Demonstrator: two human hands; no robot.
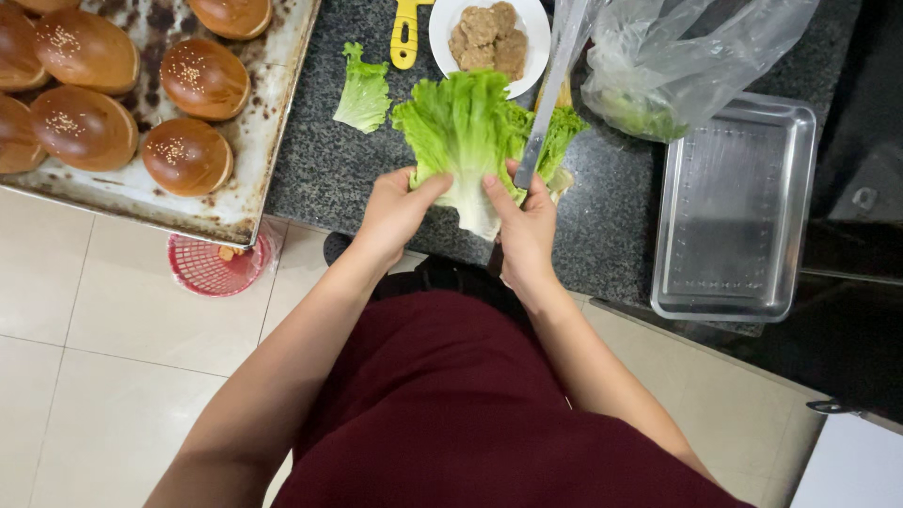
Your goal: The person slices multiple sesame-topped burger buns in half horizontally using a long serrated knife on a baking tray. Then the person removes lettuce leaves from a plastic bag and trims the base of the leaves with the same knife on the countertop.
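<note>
- Lettuce (pixel 461 132): a big frilly green leaf held over the near edge of the dark speckled worktop (pixel 320 169), its pale stem end pointing down between both hands.
- Left hand (pixel 395 209): clasps the leaf's lower left edge, thumb on top; the fingers behind the leaf are hidden.
- Right hand (pixel 525 226): pinches the leaf's lower right side and also grips a knife (pixel 546 113); the handle is buried in the palm, only the long grey blade shows, slanting up and away.
- More green leaf (pixel 562 132) lies behind the blade, partly covered by it and by the held leaf; whether it is a separate leaf I cannot tell.
- Small torn piece (pixel 364 92) lies on the worktop left of the held leaf, apart from it.
- White plate (pixel 442 23) of brown patties (pixel 489 38), cut off at the top edge; the held leaf overlaps its near rim.
- Yellow handle (pixel 406 38), its upper part out of frame.
- Clear bag (pixel 677 56) with greens dimly seen inside, resting partly over a steel tray (pixel 724 282).
- Baking sheet (pixel 268 122) of seeded buns (pixel 188 155), cropped left and top.
- Red basket (pixel 212 268) on the floor, half hidden under the sheet.
</note>
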